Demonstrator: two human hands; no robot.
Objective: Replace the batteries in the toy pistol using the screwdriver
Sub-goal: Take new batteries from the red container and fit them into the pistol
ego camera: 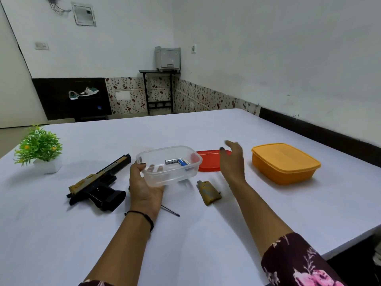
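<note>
- The white table (206,234) carried everything, and the clear tub (169,165) served as your landmark.
- The orange lidded box (285,163) sat well to the right of the tub, out of your way; you did well to leave it there.
- The toy pistol (99,184) lay left of the tub, untouched.
- Your left hand (144,186) cupped the tub from its near left corner, thumb over the rim, fingers spread beneath; a level hold would have kept the batteries (177,161) from rolling.
- Your right hand (232,159) hovered right of the tub, above the red lid (208,161), fingers loosely spread and gripping nothing; I judged it should have gone to the batteries.
- The battery cover (208,193) lay just nearer you than the tub.
- The screwdriver (171,211) lay nearer still, partly under your wrist.
</note>
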